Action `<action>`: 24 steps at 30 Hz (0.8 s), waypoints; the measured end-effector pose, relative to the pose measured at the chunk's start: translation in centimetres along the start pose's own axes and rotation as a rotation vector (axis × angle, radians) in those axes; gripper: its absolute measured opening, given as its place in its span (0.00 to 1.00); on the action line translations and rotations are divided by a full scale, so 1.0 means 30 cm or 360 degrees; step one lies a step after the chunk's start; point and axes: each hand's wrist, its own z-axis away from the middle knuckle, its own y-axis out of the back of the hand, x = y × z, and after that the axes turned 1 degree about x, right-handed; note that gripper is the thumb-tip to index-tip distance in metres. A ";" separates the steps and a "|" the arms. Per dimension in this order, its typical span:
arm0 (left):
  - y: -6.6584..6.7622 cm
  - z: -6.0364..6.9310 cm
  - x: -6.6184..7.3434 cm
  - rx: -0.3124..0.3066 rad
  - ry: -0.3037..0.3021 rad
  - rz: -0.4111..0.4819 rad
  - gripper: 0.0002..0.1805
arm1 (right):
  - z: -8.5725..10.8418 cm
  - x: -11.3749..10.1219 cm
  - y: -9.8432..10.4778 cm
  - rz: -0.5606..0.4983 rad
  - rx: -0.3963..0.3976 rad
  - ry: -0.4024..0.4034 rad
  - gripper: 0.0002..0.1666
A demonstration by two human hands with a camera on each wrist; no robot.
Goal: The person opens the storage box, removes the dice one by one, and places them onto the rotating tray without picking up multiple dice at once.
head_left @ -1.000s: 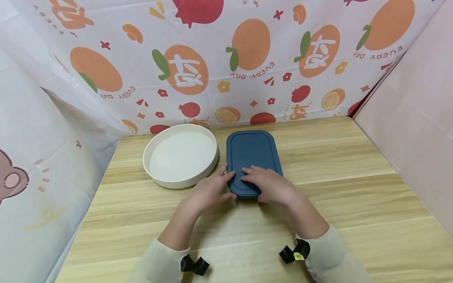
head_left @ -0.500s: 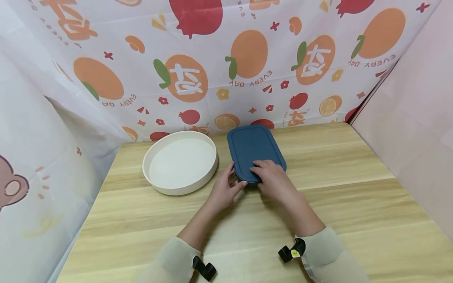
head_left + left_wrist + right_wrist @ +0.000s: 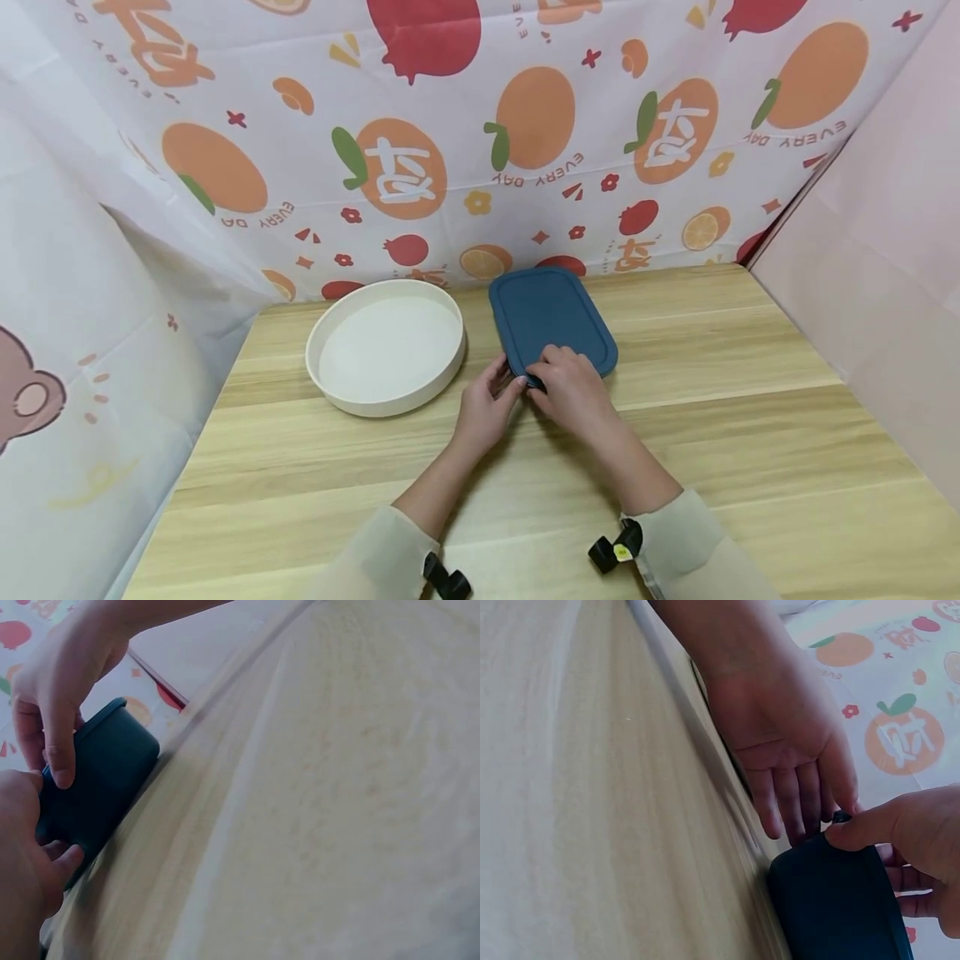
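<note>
Head view — left hand (image 3: 483, 410) and right hand (image 3: 576, 393) grip the blue box (image 3: 551, 317) — fingers curled at its near corner.

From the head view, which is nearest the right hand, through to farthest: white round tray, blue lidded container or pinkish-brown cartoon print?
1. Blue lidded container: touching the right hand.
2. White round tray: to the left.
3. Pinkish-brown cartoon print: far left.

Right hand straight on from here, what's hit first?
The blue box: the right hand is right against its near end. Exact depth at the fingertips is hard to judge.
</note>
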 end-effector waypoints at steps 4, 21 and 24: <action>-0.002 -0.005 -0.004 -0.0005 -0.0002 0.0001 0.32 | 0.000 0.000 -0.008 0.0030 0.0051 0.0020 0.16; -0.010 -0.005 0.026 -0.0074 -0.0009 0.0011 0.31 | 0.004 0.006 -0.014 0.0086 0.0068 -0.0007 0.16; -0.005 0.001 0.072 -0.0102 -0.0024 0.0010 0.31 | 0.003 0.007 -0.015 0.0081 0.0086 -0.0021 0.16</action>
